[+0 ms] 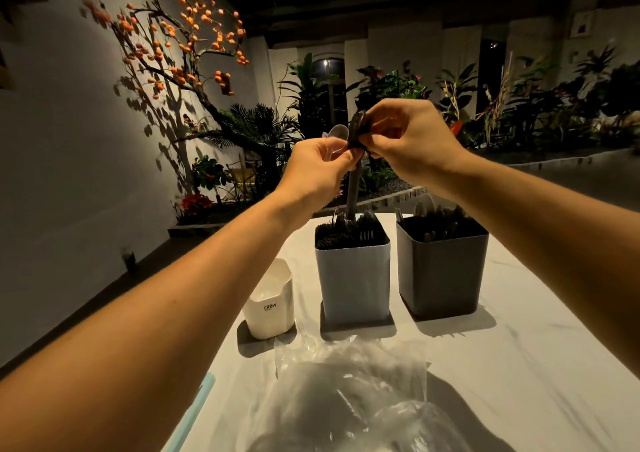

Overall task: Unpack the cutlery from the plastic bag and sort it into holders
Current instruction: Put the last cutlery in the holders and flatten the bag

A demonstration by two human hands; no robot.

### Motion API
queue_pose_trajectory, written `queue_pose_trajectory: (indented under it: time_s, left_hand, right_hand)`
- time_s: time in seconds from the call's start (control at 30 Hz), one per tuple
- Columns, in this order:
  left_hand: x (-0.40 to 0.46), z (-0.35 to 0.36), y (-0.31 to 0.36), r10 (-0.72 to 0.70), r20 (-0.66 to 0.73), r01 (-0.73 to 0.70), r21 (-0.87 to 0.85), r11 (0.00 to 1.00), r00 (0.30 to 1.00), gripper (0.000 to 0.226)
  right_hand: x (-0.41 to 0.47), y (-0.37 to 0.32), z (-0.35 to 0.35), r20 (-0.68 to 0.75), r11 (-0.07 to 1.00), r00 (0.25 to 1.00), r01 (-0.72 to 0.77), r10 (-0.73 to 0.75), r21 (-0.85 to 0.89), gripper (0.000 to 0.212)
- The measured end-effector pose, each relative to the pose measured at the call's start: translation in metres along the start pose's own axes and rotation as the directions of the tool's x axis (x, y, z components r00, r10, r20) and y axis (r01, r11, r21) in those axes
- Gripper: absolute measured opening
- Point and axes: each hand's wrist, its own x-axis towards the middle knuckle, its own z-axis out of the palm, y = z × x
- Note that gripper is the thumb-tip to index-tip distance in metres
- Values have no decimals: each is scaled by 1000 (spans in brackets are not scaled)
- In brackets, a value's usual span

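Observation:
Both my hands are raised above the holders. My left hand [320, 167] pinches a clear plastic spoon [338, 132], bowl up, together with the lower part of a dark cutlery piece [356, 129]. My right hand [408, 140] pinches the top of that dark piece, whose handle [353, 192] hangs down toward the light grey holder [353, 278]. This holder contains dark forks. The dark grey holder [441, 271] to its right holds dark cutlery. A small white holder [272, 304] stands at the left. The crumpled clear plastic bag [349, 392] lies in front.
The holders stand in a row on a white marble-look table [536, 365]. A pale blue strip [197, 406] runs along the table's left edge. Behind are plants, a branch with orange fruit and a wall at the left.

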Motion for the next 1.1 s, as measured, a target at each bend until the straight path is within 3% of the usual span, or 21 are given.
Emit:
queue_pose_trajectory:
  time_s: [0.13, 0.27, 0.4, 0.6, 0.73, 0.87, 1.0, 1.1]
  left_hand:
    - [8, 3, -22, -46, 12, 46, 31, 998, 999, 22]
    - [10, 4, -46, -94, 55, 89, 76, 993, 994, 12]
    - [14, 2, -63, -43, 42, 38, 121, 992, 998, 8]
    - [11, -1, -77, -8, 40, -8, 374, 927, 999, 7]
    - [7, 0, -85, -33, 73, -8, 510, 860, 997, 12]
    - [4, 0, -92, -96, 117, -5, 656, 755, 988, 12]
    - [0, -5, -91, -36, 113, -41, 611, 791, 993, 32]
    - [-4, -7, -87, 36, 90, -79, 533, 842, 995, 31]
  right_hand:
    - [6, 22, 11, 60, 999, 997, -41, 43, -33, 17]
    - [4, 44, 23, 128, 993, 985, -115, 119, -39, 19]
    - [-1, 61, 33, 150, 982, 977, -132, 153, -136, 22]
    - [-10, 76, 38, 320, 966, 922, -159, 220, -204, 16]
    - [-12, 78, 38, 354, 929, 908, -90, 225, -360, 9]
    - [-14, 76, 39, 402, 887, 886, -24, 232, -460, 15]
    - [-14, 75, 40, 364, 891, 920, 39, 145, -452, 30]
    - [-16, 71, 40, 343, 887, 938, 123, 42, -445, 18]
